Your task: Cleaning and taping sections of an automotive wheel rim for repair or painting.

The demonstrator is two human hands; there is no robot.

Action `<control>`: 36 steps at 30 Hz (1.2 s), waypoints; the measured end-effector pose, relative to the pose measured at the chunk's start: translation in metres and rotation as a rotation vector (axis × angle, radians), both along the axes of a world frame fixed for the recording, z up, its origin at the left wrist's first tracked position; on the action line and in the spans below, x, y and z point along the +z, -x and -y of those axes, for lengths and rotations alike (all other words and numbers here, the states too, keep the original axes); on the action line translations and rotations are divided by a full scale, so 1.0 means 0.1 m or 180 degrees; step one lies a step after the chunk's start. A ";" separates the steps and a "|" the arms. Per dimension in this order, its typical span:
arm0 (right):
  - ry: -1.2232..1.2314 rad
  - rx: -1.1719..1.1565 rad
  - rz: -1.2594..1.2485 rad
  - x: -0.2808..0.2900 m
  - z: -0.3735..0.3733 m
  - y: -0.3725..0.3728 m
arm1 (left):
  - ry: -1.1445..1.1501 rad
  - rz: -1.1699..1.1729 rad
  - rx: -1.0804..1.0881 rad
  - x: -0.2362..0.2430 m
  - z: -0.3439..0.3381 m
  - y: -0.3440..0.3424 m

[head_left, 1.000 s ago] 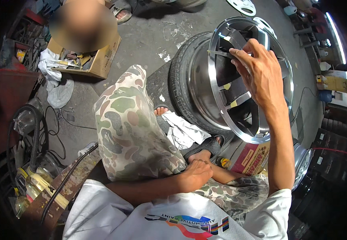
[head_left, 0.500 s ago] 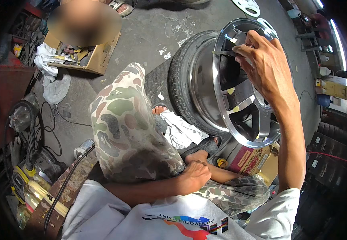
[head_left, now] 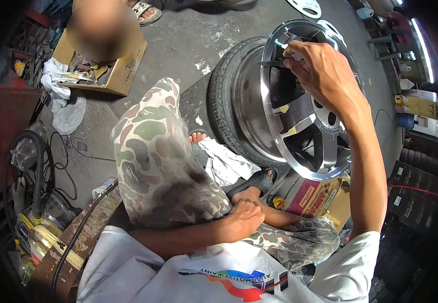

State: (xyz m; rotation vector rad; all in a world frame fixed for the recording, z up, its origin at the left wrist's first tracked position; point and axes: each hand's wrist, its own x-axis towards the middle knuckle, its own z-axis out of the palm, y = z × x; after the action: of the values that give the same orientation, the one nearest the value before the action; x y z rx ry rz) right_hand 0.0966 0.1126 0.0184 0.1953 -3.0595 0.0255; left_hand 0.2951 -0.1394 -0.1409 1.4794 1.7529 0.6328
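An alloy wheel rim (head_left: 299, 121) with a polished silver lip and dark spoke recesses is tilted against a black tyre (head_left: 221, 101) in front of me on the right. My right hand (head_left: 322, 76) is over the rim's upper face. Its thumb and fingers pinch a thin, dark, flat piece (head_left: 273, 63), whose far end lies over the polished lip. What this piece is exactly, I cannot tell. My left hand (head_left: 245, 220) is closed in a fist, resting on my lap by my ankle; nothing shows in it, though its palm side is hidden.
A printed cardboard box (head_left: 312, 199) is below the rim. White cloth (head_left: 224, 161) lies by my foot. Another person sits at the upper left by an open carton (head_left: 123, 73) of scraps. A ribbed black hose (head_left: 40, 177) and cables are on the left.
My right hand has turned and shifted slightly left over the rim, still pinching the dark piece. The whole view has drifted a little. My left hand stays on my lap.
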 end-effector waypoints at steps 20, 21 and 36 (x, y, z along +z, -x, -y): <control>0.0688 -0.0473 0.0663 0.20 0.13 -1.08 | -0.0401 0.0153 -0.0078 -0.11 0.06 0.23; 0.0747 -0.0569 0.0600 0.23 0.12 -1.16 | -0.0608 0.0230 0.0000 -0.14 0.05 0.23; 0.3186 -0.2686 -0.0341 0.20 -0.32 -3.32 | 0.1320 -0.1778 -0.0960 -1.27 -0.61 0.53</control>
State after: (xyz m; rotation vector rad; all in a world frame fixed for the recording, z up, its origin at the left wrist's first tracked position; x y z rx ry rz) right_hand 0.4287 0.1449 0.0386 -1.0506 -2.3738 1.3281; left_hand 0.2420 -0.0783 -0.2675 1.6591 1.8514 -0.3195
